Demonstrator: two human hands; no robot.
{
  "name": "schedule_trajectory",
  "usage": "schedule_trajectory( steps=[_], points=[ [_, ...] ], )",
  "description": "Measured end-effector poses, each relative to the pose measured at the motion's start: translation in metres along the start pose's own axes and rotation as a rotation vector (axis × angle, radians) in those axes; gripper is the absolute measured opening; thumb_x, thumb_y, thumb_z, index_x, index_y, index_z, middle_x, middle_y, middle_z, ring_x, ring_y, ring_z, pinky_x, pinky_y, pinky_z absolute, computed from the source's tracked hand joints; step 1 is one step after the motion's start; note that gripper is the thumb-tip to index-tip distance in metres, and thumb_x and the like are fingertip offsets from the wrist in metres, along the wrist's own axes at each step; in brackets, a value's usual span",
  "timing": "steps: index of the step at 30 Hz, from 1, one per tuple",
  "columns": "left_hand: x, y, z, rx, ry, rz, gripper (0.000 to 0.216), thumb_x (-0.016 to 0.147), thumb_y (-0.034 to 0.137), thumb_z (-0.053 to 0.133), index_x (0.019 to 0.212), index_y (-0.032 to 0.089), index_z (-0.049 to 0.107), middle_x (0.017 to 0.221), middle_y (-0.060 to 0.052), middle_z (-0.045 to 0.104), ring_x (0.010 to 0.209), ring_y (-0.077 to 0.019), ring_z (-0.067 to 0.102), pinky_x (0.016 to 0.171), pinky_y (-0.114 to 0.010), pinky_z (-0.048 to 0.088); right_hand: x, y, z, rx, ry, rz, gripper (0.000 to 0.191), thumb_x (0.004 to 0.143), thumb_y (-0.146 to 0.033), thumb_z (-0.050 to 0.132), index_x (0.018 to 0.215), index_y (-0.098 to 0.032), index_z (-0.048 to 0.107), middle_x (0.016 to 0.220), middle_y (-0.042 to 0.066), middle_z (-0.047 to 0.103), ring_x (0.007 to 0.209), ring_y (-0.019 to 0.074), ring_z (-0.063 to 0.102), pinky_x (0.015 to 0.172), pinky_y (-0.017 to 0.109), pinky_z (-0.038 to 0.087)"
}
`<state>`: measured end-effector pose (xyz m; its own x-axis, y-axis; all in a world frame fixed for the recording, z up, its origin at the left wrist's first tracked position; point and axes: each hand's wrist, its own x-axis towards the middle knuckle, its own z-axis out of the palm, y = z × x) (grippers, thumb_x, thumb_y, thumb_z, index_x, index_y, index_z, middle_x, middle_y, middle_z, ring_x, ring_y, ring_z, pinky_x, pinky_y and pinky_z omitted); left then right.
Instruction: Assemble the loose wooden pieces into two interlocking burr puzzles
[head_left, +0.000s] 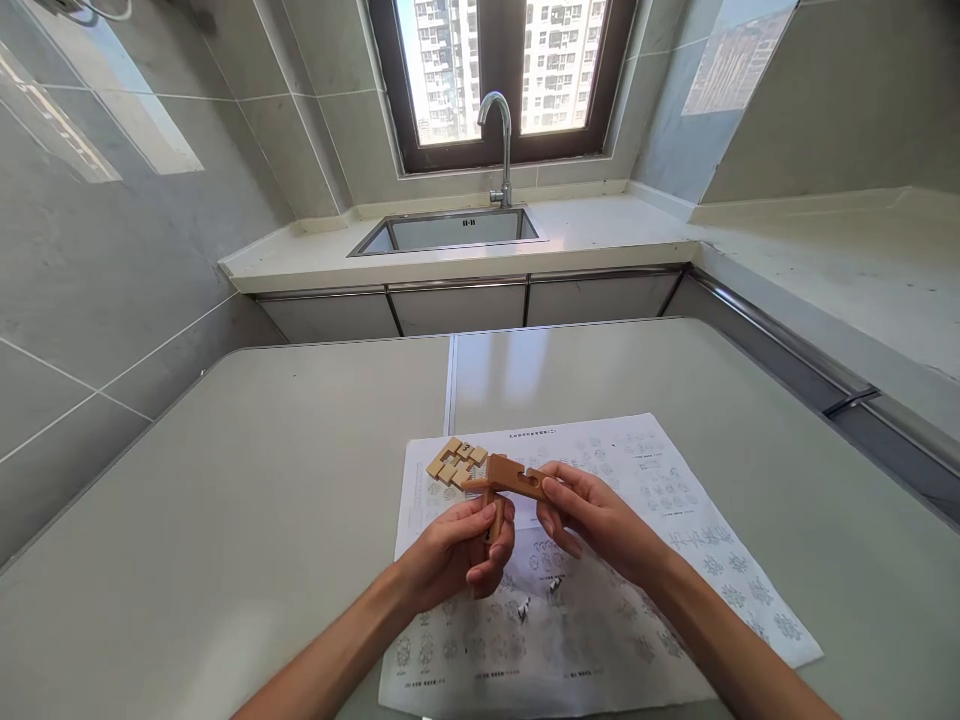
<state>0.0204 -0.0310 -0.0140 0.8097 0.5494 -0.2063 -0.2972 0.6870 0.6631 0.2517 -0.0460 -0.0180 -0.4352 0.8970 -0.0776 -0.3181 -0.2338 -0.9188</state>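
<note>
Above the printed sheet, my left hand [471, 545] is closed round brown wooden puzzle pieces [496, 515], one pointing down through the fingers. My right hand [592, 510] pinches the right end of a notched brown wooden puzzle piece [517, 476], which meets the left hand's pieces at its left end. Whether they interlock or only touch, I cannot tell. Just beyond the left hand, a light wooden puzzle [457, 462] of several small blocks lies on the sheet's upper left.
The large paper sheet [600, 640], printed with small diagrams, lies on a pale table [225, 520]. Two small dark-and-white bits [523, 610] rest on it. Beyond the table are a counter [600, 225], a sink [450, 247] and a faucet [505, 150] beneath a window.
</note>
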Motion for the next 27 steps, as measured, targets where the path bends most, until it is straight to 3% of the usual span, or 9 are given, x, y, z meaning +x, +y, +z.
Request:
schedule_trajectory(
  steps=[5, 8, 17, 23, 27],
  points=[
    [-0.0009, -0.0006, 0.0002, -0.019, -0.042, -0.007, 0.026, 0.1, 0.039, 0.066, 0.098, 0.014, 0.062, 0.07, 0.003, 0.056, 0.043, -0.0051, 0.04, 0.043, -0.019, 0.043, -0.0008, 0.0034, -0.001, -0.003, -0.127, 0.048, 0.033, 0.105, -0.05, 0.059, 0.115, -0.018, 0.06, 0.082, 0.0, 0.066, 0.052, 0.0081, 0.054, 0.055, 0.025, 0.038],
    [-0.0016, 0.0006, 0.0036, 0.0, -0.08, -0.043, 0.031, 0.098, 0.042, 0.069, 0.089, 0.012, 0.062, 0.069, 0.002, 0.055, 0.042, -0.0051, 0.042, 0.042, -0.02, 0.044, -0.0002, 0.0044, -0.0015, -0.04, -0.184, 0.064, 0.032, 0.106, -0.05, 0.057, 0.113, -0.019, 0.059, 0.085, 0.001, 0.066, 0.054, 0.0091, 0.057, 0.054, 0.024, 0.039],
    [-0.0046, 0.0032, 0.0043, 0.045, -0.072, -0.104, 0.033, 0.097, 0.046, 0.07, 0.089, 0.018, 0.055, 0.068, 0.007, 0.045, 0.041, -0.0044, 0.037, 0.038, -0.017, 0.042, -0.0019, 0.0019, -0.0013, -0.139, -0.224, 0.025, 0.033, 0.107, -0.052, 0.055, 0.111, -0.019, 0.06, 0.075, -0.003, 0.058, 0.051, 0.008, 0.05, 0.05, 0.023, 0.037],
    [-0.0045, -0.0008, 0.0062, 0.274, -0.151, -0.18, 0.047, 0.101, 0.043, 0.064, 0.065, 0.018, 0.047, 0.052, 0.006, 0.042, 0.038, -0.0065, 0.039, 0.036, -0.019, 0.04, -0.0027, 0.0034, 0.0038, -0.235, -0.188, 0.062, 0.037, 0.106, -0.055, 0.053, 0.103, -0.019, 0.059, 0.075, -0.003, 0.057, 0.052, 0.0082, 0.047, 0.053, 0.024, 0.037],
    [-0.0046, -0.0023, 0.0088, 0.294, -0.126, -0.201, 0.044, 0.101, 0.044, 0.063, 0.069, 0.019, 0.047, 0.053, 0.007, 0.04, 0.037, -0.0064, 0.039, 0.034, -0.019, 0.037, -0.002, 0.004, 0.0053, -0.227, -0.184, 0.062, 0.039, 0.105, -0.057, 0.054, 0.105, -0.019, 0.06, 0.076, -0.002, 0.058, 0.054, 0.0093, 0.047, 0.053, 0.024, 0.036]
  ],
)
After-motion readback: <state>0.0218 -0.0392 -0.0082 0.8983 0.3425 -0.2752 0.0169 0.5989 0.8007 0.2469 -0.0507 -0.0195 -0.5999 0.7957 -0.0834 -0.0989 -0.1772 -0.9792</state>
